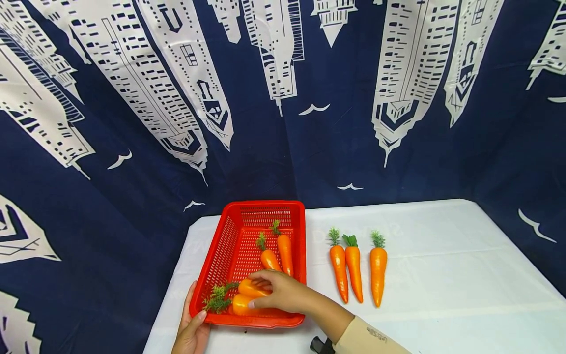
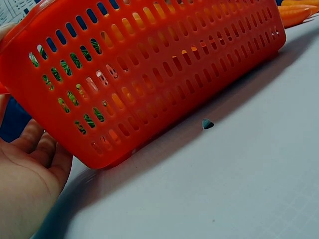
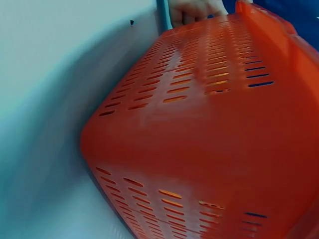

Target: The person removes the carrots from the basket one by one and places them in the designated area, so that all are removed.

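Note:
The red perforated plastic basket [image 1: 302, 246] stands at the table's left side. At its near left corner my left hand [image 1: 193, 330] grips the rim, thumb over the top and fingers against the outer wall. My right hand [image 1: 283, 293] reaches in over the near right side and holds an orange carrot [image 1: 242, 305] with a feathery green top, thumb on its near side. Another carrot [image 1: 248, 287] lies right beside it, partly under the fingers. Farther back in the basket rest two more carrots, one shorter-looking [image 1: 269, 260] and one at the right wall [image 1: 285, 250].
Right of the basket, three carrots lie on the white table [image 1: 442, 275]: a left one [image 1: 338, 270], a middle one [image 1: 353, 268] and a right one [image 1: 378, 275]. A dark blue cloth [image 1: 336, 147] with white buildings hangs behind. A small dark speck [image 2: 207, 124] sits near the basket.

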{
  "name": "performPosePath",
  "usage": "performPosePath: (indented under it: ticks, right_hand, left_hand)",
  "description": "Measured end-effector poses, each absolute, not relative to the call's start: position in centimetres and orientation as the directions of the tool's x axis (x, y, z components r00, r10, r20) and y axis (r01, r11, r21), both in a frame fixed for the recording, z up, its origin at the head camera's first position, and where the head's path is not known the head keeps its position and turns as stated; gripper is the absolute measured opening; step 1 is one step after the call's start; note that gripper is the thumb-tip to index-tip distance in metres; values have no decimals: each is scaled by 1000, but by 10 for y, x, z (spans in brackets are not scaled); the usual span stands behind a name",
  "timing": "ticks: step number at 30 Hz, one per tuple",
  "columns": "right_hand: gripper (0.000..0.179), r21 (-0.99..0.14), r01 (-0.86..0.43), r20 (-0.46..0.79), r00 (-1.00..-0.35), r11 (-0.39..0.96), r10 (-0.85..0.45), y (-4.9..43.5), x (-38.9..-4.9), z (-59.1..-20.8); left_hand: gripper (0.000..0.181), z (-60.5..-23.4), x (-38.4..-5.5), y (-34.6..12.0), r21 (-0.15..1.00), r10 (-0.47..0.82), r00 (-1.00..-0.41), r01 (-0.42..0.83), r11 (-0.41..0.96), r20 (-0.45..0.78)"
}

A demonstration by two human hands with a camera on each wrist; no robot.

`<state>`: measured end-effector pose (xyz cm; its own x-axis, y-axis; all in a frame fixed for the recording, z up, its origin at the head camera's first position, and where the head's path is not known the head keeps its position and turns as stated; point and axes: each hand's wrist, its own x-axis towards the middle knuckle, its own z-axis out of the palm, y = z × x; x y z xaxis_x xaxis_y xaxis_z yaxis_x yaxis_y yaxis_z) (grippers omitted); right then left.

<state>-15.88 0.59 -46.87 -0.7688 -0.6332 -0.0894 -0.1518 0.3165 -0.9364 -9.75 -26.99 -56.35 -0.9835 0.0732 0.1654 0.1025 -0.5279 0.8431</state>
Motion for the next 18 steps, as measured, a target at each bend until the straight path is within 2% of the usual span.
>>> performPosePath:
  ticks: [7,18]
  right_hand:
    - [69,-908,-167,-130,-762,385,-635,-3,-162,-473]
    - [68,-837,-183,-189,-786,515,-588,-11,-165,-476]
  left_hand:
    - [72,-564,-97,-269,844,80,-983,97,-527,164]
    - [78,-561,-97,-269,856,69,-987,87,-509,142]
